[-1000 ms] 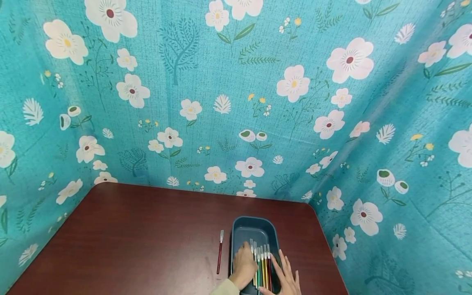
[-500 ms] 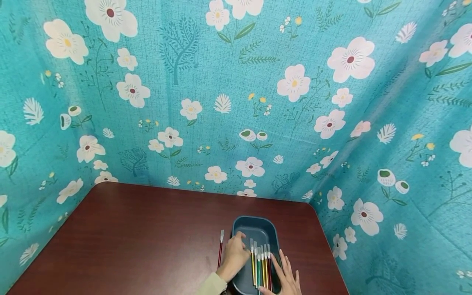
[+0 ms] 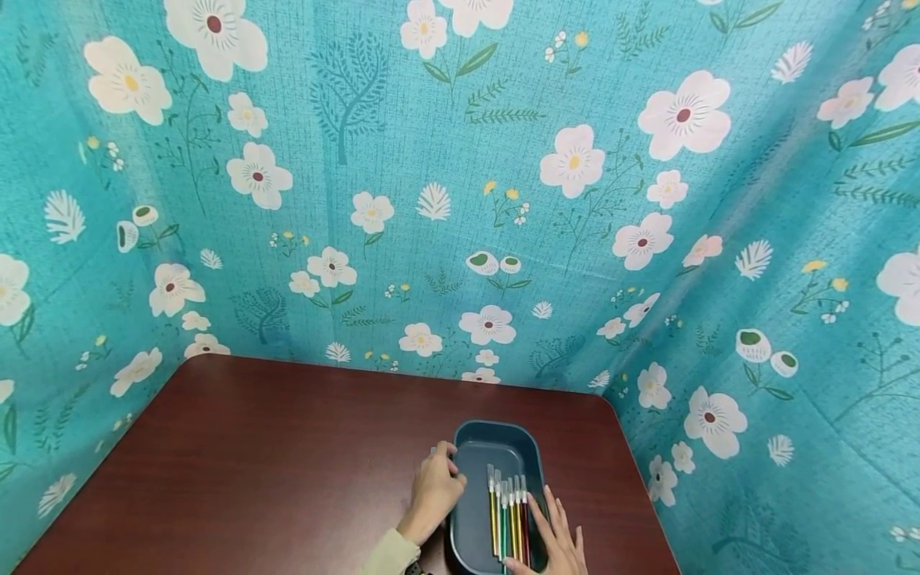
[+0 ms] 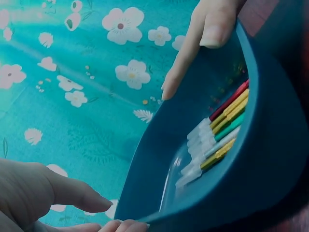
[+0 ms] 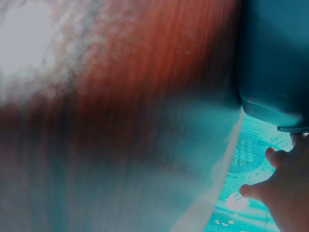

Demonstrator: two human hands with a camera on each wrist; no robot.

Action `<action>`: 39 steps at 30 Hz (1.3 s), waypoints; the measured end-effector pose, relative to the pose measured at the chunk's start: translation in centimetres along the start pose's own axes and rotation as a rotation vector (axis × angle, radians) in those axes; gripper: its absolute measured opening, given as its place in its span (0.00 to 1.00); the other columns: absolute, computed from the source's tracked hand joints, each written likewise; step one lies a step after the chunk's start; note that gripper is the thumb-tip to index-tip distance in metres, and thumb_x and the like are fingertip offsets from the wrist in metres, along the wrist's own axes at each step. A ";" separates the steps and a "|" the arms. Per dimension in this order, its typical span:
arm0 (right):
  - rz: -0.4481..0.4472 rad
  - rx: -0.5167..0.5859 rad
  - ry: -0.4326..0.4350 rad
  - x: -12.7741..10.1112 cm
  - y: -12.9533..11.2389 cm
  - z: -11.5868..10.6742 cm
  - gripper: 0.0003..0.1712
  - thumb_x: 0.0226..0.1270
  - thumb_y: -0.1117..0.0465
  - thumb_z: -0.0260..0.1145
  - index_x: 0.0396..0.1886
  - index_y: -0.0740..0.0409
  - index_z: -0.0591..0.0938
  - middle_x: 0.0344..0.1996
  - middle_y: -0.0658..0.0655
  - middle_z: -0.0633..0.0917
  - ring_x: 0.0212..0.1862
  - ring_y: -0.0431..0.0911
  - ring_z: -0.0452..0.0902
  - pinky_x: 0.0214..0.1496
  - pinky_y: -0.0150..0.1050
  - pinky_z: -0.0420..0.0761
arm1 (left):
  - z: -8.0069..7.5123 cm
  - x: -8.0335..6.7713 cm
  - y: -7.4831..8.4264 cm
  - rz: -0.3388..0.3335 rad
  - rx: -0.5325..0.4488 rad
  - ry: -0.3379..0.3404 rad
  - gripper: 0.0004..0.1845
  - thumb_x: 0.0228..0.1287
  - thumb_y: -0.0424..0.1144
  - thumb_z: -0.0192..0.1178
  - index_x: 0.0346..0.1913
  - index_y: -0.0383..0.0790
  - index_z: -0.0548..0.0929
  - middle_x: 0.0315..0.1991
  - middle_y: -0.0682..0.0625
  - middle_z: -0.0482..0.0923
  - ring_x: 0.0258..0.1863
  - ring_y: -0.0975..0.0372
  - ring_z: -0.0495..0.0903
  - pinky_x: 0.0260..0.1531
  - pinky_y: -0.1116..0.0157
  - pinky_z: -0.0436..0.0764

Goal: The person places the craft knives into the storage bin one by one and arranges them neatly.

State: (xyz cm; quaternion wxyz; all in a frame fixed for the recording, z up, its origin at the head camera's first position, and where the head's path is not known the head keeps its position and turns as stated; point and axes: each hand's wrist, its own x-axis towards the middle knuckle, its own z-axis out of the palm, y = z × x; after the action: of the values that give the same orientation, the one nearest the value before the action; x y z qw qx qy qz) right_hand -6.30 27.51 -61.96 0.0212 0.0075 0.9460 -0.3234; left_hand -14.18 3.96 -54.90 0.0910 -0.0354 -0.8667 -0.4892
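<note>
In the head view my left hand (image 3: pixel 434 491) is at the left rim of a blue tray (image 3: pixel 535 447). Its fingers are loosely bent. In the left wrist view this hand (image 4: pixel 43 195) has thumb and forefinger apart, other fingertips close to the rim. A red craft knife on the table beside the tray is mostly hidden under it. Capped craft knives (image 3: pixel 505 515), several in gold, green, silver and red, lie side by side in the tray's right half. My right hand (image 3: pixel 555 537) spreads its straight fingers over the right wall, index and thumb reaching the row.
The dark reddish-brown table (image 3: pixel 287 463) extends to the left of the tray. A turquoise floral cloth (image 3: pixel 402 239) hangs behind the table and along both sides.
My left hand has moved left out of the tray, from beside the knives to the left rim, and now covers the red knife on the table. The right hand stays put.
</note>
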 end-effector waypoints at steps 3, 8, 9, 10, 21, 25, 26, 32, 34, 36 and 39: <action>-0.006 -0.004 0.010 0.0 0.1 0.1 0.55 0.63 0.35 0.75 0.83 0.50 0.64 0.83 0.63 0.53 0.80 0.76 0.47 0.68 0.84 0.36 | -0.6 0.0 -0.3 -0.008 0.007 0.013 0.22 0.47 0.25 0.70 0.50 0.34 0.82 0.28 0.53 0.81 0.27 0.58 0.79 0.28 0.58 0.77; -0.019 0.012 0.009 0.0 0.2 0.0 0.54 0.64 0.36 0.75 0.83 0.50 0.64 0.84 0.62 0.52 0.79 0.76 0.46 0.68 0.84 0.35 | -1.1 0.0 -1.3 -0.015 0.004 0.037 0.22 0.48 0.24 0.69 0.49 0.34 0.82 0.29 0.51 0.81 0.27 0.58 0.80 0.28 0.56 0.78; -0.019 0.016 0.006 0.0 0.2 0.0 0.54 0.64 0.37 0.74 0.84 0.50 0.63 0.84 0.62 0.52 0.79 0.76 0.46 0.68 0.84 0.35 | -1.1 0.0 -1.6 -0.016 0.007 0.045 0.22 0.47 0.23 0.68 0.49 0.35 0.82 0.29 0.51 0.81 0.27 0.58 0.80 0.28 0.55 0.78; -0.020 0.016 0.007 0.0 0.2 0.0 0.54 0.64 0.37 0.75 0.84 0.50 0.63 0.84 0.62 0.52 0.79 0.76 0.46 0.68 0.84 0.35 | -1.1 0.0 -1.9 -0.016 0.013 0.054 0.22 0.47 0.23 0.68 0.49 0.34 0.82 0.29 0.51 0.81 0.27 0.58 0.80 0.28 0.55 0.78; 0.005 0.028 -0.024 0.0 -0.1 -0.2 0.55 0.64 0.37 0.75 0.83 0.53 0.63 0.83 0.66 0.51 0.80 0.76 0.44 0.69 0.83 0.33 | -0.7 -0.3 -4.0 -0.066 0.012 0.059 0.23 0.48 0.22 0.73 0.50 0.32 0.81 0.32 0.47 0.80 0.29 0.55 0.79 0.30 0.53 0.78; -0.004 0.025 -0.012 0.1 0.2 -0.1 0.55 0.64 0.37 0.74 0.83 0.52 0.63 0.84 0.63 0.51 0.80 0.76 0.45 0.68 0.83 0.33 | -0.7 -0.4 -4.6 -0.088 0.012 0.052 0.24 0.49 0.22 0.74 0.52 0.32 0.81 0.35 0.45 0.81 0.31 0.53 0.80 0.31 0.51 0.80; -0.010 0.021 0.000 0.1 0.3 -0.1 0.55 0.64 0.37 0.75 0.83 0.52 0.64 0.84 0.63 0.51 0.79 0.76 0.45 0.69 0.83 0.34 | -0.7 -0.5 -4.7 -0.092 0.012 0.050 0.24 0.49 0.22 0.74 0.52 0.32 0.81 0.35 0.44 0.81 0.31 0.52 0.80 0.31 0.51 0.80; -0.070 0.006 0.080 -0.1 0.5 0.4 0.54 0.64 0.37 0.75 0.84 0.47 0.64 0.85 0.56 0.50 0.77 0.77 0.49 0.67 0.85 0.36 | -0.3 -0.7 -5.6 -0.091 0.022 0.052 0.24 0.47 0.22 0.74 0.50 0.32 0.81 0.38 0.41 0.81 0.33 0.49 0.81 0.32 0.49 0.81; -0.078 0.010 0.093 -0.2 0.4 0.4 0.53 0.63 0.37 0.75 0.83 0.47 0.64 0.85 0.56 0.50 0.77 0.77 0.49 0.66 0.85 0.37 | 0.0 -0.7 -5.9 -0.093 0.025 0.059 0.24 0.47 0.21 0.74 0.50 0.32 0.81 0.39 0.41 0.82 0.35 0.48 0.83 0.33 0.48 0.81; -0.071 0.013 0.081 -0.2 0.4 0.4 0.54 0.63 0.37 0.75 0.84 0.48 0.64 0.85 0.58 0.51 0.78 0.77 0.48 0.66 0.85 0.36 | 0.3 -0.7 -6.2 -0.090 0.032 0.067 0.25 0.46 0.21 0.75 0.50 0.32 0.81 0.39 0.42 0.82 0.36 0.48 0.83 0.33 0.48 0.81; -0.037 0.024 0.044 -0.1 0.2 0.2 0.54 0.63 0.37 0.75 0.83 0.50 0.64 0.83 0.62 0.52 0.79 0.76 0.46 0.68 0.84 0.34 | 0.5 -0.8 -6.5 -0.097 0.039 0.073 0.25 0.45 0.21 0.76 0.49 0.32 0.81 0.38 0.42 0.82 0.35 0.48 0.83 0.33 0.48 0.81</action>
State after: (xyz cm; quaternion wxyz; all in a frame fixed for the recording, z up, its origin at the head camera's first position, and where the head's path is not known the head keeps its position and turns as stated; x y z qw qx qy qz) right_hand -6.20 27.56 -62.19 -0.0057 -0.0027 0.9422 -0.3350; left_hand -14.41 1.06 -60.82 0.0993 0.0261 -0.8728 -0.4772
